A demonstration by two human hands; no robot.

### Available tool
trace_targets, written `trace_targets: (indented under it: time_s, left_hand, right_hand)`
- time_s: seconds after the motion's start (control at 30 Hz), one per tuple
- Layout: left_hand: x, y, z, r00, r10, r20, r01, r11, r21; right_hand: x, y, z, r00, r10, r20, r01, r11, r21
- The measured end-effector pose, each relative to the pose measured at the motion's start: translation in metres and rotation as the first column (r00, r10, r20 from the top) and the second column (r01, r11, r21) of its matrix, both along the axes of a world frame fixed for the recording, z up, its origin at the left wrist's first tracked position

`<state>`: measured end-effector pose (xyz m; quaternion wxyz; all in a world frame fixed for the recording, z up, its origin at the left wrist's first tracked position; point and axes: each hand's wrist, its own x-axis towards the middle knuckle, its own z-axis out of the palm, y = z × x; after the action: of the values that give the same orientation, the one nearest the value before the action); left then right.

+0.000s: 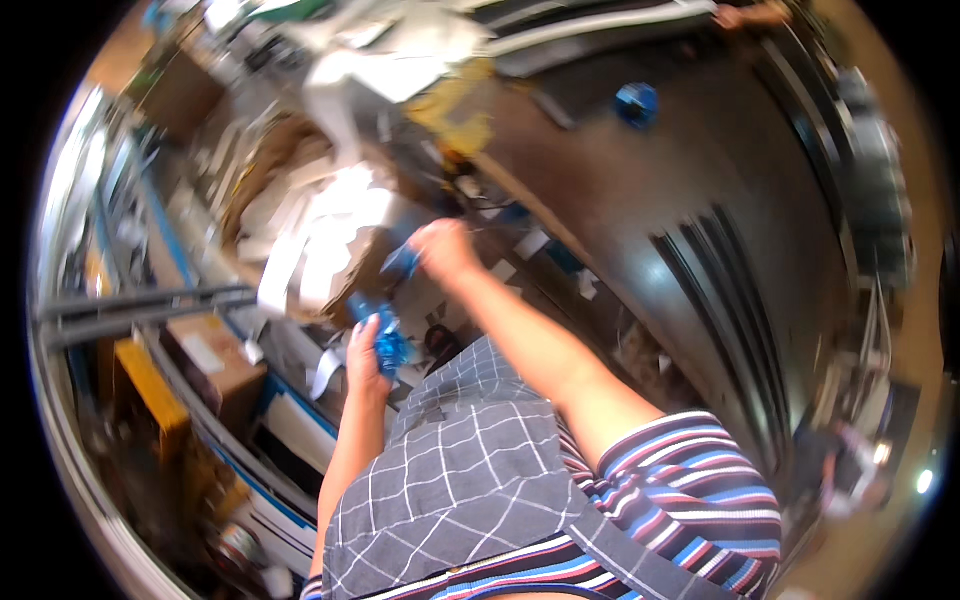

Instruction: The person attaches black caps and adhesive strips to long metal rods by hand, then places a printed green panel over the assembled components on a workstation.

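My left hand [368, 362] is closed round a bunch of crinkled, shiny blue plastic film [393, 345]. Higher up and to the right, my right hand [445, 250] is closed on a smaller piece of blue film [402, 262] that sticks out at its left side. Whether the two pieces join is hard to tell, as motion blurs the right hand. Both hands are over the gap beside a cardboard box [345, 290] heaped with white sheets or scraps [335, 215].
A dark table [590, 180] to the right bears several long dark strips [725, 320] and a blue roll [636, 104]. At the far edge another person's hand [735, 16] touches long strips. On the left are shelving, a brown carton [215, 365] and a yellow-orange panel [152, 385].
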<state>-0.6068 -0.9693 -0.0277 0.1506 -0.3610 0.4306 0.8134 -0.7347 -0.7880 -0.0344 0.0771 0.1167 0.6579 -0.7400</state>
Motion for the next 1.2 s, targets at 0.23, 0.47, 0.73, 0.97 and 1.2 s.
trace_targets:
  time_s: [0.23,0.47,0.73,0.97,1.2]
  left_hand:
    - [-0.020,0.147,0.039,0.973,-0.183,-0.141,0.230,0.839,0.493]
    - [-0.069,0.291,0.070,0.861,-0.463,-0.212,0.497,0.670,0.551]
    - [-0.058,0.412,0.065,0.606,-0.789,0.104,0.643,0.563,0.520]
    - [-0.054,0.398,0.005,-0.041,-0.998,-0.056,0.888,-0.011,-0.459]
    - [-0.107,0.415,-0.011,-0.706,-0.705,-0.071,0.193,-0.095,-0.977]
  right_hand:
    - [0.107,0.075,0.084,0.940,0.061,-0.335,0.155,0.799,0.581]
    - [0.134,0.194,0.106,0.833,-0.238,-0.499,0.456,0.806,0.378]
    - [0.142,0.290,0.038,0.798,-0.542,-0.264,0.576,0.555,0.600]
    - [0.232,0.280,0.037,0.489,-0.839,0.237,0.768,0.543,0.339]
    - [0.315,0.324,0.060,0.398,-0.887,0.235,0.489,0.421,0.764]
